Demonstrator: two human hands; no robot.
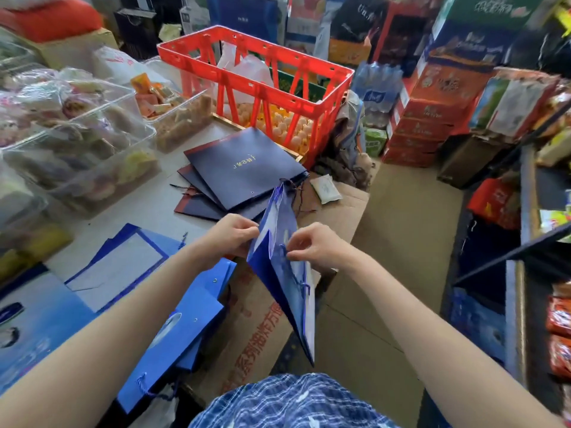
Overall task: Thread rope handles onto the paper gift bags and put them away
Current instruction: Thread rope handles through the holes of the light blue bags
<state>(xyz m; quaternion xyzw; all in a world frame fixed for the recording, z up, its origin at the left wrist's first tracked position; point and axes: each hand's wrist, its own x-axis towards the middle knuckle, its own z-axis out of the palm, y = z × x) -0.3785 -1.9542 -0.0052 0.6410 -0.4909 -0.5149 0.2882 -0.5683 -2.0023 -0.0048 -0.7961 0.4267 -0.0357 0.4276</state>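
Crowded shop shelves ring a grey desk [136, 208] stacked with flat navy paper bags [244, 168]. Left hand [230, 239] pinches the glossy blue paper gift bag [282, 273] upright in mid-air, likely steadying it while the right hand [312, 245] pinches thin blue rope [304, 287] at its face.

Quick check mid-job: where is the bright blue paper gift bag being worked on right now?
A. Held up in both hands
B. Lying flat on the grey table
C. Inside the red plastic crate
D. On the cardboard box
A: the bright blue paper gift bag hangs off the table, left hand and right hand pinching its upper edge.
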